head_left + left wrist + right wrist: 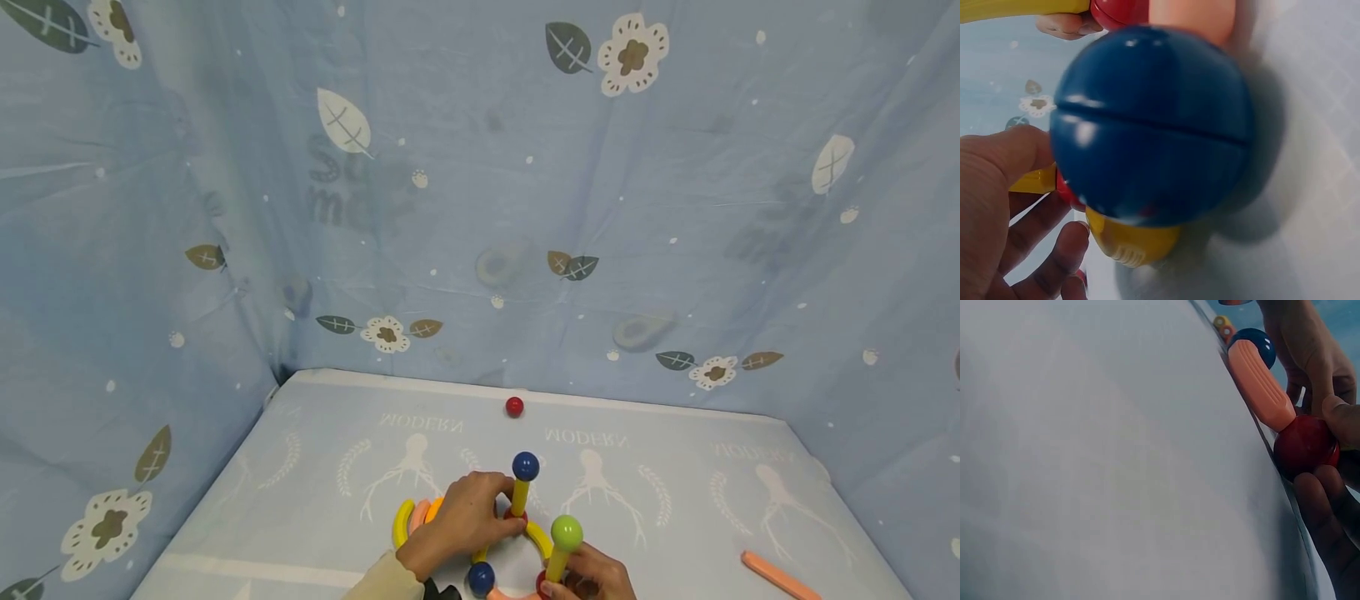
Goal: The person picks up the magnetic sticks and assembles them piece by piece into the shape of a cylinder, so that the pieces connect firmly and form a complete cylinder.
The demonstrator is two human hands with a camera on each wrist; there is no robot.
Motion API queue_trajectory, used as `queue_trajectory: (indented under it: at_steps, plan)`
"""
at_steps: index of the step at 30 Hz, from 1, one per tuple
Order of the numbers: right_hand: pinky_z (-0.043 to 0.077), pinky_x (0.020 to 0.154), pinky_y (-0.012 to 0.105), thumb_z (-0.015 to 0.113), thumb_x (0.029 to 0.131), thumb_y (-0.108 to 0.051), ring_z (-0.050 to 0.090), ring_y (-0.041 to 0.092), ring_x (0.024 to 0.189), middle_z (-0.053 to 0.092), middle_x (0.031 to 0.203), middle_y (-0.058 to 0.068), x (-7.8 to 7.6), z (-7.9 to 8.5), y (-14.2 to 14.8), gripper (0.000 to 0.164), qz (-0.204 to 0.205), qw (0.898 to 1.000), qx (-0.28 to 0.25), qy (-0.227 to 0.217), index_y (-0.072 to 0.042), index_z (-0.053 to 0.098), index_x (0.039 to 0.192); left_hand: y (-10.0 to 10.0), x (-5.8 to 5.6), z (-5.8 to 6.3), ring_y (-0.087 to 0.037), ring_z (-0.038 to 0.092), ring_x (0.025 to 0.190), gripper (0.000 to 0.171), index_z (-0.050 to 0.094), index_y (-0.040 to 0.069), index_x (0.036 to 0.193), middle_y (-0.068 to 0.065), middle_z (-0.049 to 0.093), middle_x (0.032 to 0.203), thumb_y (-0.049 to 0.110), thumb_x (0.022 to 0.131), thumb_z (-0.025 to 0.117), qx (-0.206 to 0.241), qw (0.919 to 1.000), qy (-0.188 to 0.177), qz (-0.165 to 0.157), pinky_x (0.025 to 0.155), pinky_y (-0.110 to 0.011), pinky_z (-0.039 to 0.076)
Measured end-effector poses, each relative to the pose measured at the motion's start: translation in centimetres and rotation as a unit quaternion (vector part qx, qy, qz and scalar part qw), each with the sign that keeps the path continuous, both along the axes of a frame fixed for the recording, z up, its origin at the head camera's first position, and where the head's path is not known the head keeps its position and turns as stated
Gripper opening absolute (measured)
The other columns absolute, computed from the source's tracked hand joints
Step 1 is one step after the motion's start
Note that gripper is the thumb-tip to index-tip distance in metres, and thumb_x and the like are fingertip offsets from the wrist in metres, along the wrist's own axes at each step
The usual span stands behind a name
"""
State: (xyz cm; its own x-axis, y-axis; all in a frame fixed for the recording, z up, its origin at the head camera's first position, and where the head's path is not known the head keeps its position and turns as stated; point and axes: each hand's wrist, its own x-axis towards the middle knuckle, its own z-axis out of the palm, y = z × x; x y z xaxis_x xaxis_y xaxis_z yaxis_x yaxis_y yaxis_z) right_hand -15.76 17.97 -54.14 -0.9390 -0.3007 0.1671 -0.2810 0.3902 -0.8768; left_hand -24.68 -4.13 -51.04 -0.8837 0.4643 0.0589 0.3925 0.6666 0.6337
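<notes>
A ring of curved magnetic sticks and balls lies on the table, with two yellow sticks standing on it. My left hand (467, 518) pinches the red ball (516, 517) under the far upright stick (521, 497), which bears a blue ball (526, 467). Nearer, my right hand (600, 575) pinches another red ball (1305, 444) at the foot of the second upright stick (557, 565), topped by a green ball (567, 532). A salmon curved stick (1260, 384) joins that red ball to a lower blue ball (1154, 125), which fills much of the left wrist view.
Behind the ring, a loose red ball (514, 407) lies near the table's back edge. A salmon stick (780, 575) is at the right. Several curved sticks (403, 521) sit left of my left hand, and a black object (444, 592) shows below its wrist. Patterned blue cloth (480, 208) hangs around the table.
</notes>
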Motion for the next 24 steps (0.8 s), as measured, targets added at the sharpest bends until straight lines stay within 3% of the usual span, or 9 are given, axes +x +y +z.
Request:
queue_trajectory:
  at_steps: [11, 15, 18, 24]
  plan:
    - [0.052, 0.054, 0.026, 0.074, 0.089, -0.023, 0.057, 0.006, 0.062, 0.061, 0.086, -0.009, 0.1, -0.7, 0.1, 0.014, -0.010, 0.999, -0.002, 0.035, -0.010, 0.073, 0.094, -0.8, 0.4, 0.3, -0.003, 0.050, 0.072, 0.040, 0.071, 0.022, 0.108, 0.014, 0.064, 0.095, 0.042, 0.076, 0.084, -0.004, 0.9999, -0.013, 0.002, 0.068, -0.026, 0.045]
    - [0.052, 0.055, 0.026, 0.073, 0.090, -0.023, 0.057, 0.007, 0.063, 0.061, 0.087, -0.008, 0.1, -0.5, 0.0, 0.016, 0.000, 1.000, -0.008, 0.026, -0.007, 0.073, 0.094, -2.9, 0.3, 1.4, -0.006, 0.051, 0.070, 0.042, 0.070, 0.022, 0.112, 0.010, 0.065, 0.101, 0.045, 0.079, 0.081, 0.012, 0.9993, -0.032, 0.013, 0.065, -0.026, 0.045]
    - [0.051, 0.056, 0.026, 0.072, 0.091, -0.024, 0.057, 0.006, 0.064, 0.061, 0.087, -0.007, 0.0, -0.2, 0.0, 0.018, 0.008, 1.000, -0.003, 0.016, -0.006, 0.073, 0.094, -5.1, -0.1, 2.5, -0.009, 0.052, 0.068, 0.031, 0.072, 0.020, 0.107, 0.010, 0.066, 0.096, 0.042, 0.085, 0.075, 0.012, 0.9987, -0.032, 0.038, 0.064, -0.028, 0.045]
    - [0.052, 0.058, 0.027, 0.072, 0.091, -0.026, 0.059, 0.007, 0.065, 0.062, 0.088, -0.007, -0.1, -0.1, 0.1, 0.020, 0.005, 1.000, 0.005, -0.005, -0.006, 0.072, 0.095, -8.2, 0.1, 3.2, -0.011, 0.050, 0.062, 0.016, 0.068, 0.019, 0.090, 0.010, 0.056, 0.072, 0.034, 0.087, 0.074, -0.066, 0.9947, -0.032, 0.072, 0.058, -0.033, 0.042]
